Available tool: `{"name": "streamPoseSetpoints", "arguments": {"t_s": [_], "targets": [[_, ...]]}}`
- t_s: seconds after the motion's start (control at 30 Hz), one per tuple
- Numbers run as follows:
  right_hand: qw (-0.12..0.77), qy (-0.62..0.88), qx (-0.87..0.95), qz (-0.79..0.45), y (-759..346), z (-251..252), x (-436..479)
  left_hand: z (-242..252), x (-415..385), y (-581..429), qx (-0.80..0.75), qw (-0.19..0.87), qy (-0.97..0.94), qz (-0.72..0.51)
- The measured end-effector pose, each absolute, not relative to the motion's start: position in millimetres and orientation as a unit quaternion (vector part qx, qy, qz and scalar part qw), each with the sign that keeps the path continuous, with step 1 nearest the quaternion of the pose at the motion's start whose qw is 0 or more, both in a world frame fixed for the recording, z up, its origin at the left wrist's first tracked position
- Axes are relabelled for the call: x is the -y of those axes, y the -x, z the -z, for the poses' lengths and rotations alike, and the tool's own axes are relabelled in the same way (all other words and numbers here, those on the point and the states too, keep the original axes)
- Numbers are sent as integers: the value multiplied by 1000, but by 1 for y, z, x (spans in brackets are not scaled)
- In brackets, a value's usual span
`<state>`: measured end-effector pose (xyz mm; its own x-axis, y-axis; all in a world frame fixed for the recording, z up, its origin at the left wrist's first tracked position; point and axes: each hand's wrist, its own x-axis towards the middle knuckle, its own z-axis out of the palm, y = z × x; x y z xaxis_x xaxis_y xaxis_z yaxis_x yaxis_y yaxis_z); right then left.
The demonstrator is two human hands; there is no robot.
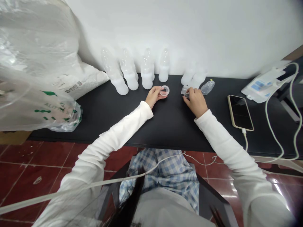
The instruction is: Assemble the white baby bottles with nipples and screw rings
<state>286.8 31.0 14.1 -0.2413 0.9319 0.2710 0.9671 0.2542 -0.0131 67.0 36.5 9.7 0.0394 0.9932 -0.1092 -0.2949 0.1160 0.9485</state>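
My left hand (154, 96) is closed on a translucent plastic ring (164, 90), pinching its left side above the black table. To the right, my right hand (196, 101) is closed around a small clear piece (187, 95) at its thumb and fingertips, mostly hidden by the fingers. A flat clear piece (184, 90) shows just beyond those fingertips. Beside that hand lies a clear, soft-looking nipple-shaped piece (208, 87) with a yellow tip. Several bottle-shaped pieces with clear tops and white lower parts, among them one bottle (163, 71), stand along the wall.
The black table (151, 132) runs against a white wall. Large plastic bags (56, 104) crowd the left end. At the right are a phone (240, 112) on a charging cable, a white box-like device (260, 85) and looped white cables. One cable crosses over my lap.
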Motion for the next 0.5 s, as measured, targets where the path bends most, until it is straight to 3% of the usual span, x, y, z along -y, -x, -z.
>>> {"name": "streamPoseSetpoints", "arguments": {"t_s": [0.17,0.27,0.5], "targets": [[132,593,789,94,-283,-23,-28,-11,-36,-66,-439,599,-404,-535],[193,577,787,101,-279,-27,-25,-9,-38,-65,-434,593,-414,-537],[396,428,806,-94,-262,-21,-13,-10,-32,-68,-408,588,-459,-526]]}}
